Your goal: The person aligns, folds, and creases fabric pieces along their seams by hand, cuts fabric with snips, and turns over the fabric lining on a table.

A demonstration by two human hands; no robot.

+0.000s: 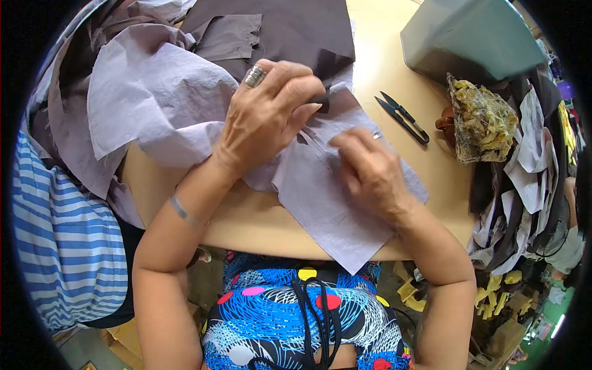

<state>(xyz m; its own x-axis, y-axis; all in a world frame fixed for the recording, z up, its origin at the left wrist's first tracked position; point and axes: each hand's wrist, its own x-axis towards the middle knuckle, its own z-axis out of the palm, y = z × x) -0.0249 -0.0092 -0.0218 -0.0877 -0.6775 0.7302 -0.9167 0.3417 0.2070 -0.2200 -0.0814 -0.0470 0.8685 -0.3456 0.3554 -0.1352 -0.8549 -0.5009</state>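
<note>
My left hand [265,114], with a wide ring on one finger, is raised over the cloth, its fingers curled round a small dark piece [323,102] that I cannot make out well. Pale lilac cloth [333,209] lies beneath both hands and hangs in a point over the table's near edge. My right hand [370,169] rests low over this cloth with its fingers bent together; what they hold, if anything, is hidden. Dark brown cloth [296,31] lies beyond my hands, joined by a smaller dark piece with a frayed edge [231,38].
Black thread snips [404,117] lie on the table [431,185] right of my hands. Farther right are a lumpy yellowish bundle [484,120], a grey bin [468,40] and hanging cloth pieces [530,154]. A person in blue-and-white stripes [68,240] is at the left beside heaped cloth.
</note>
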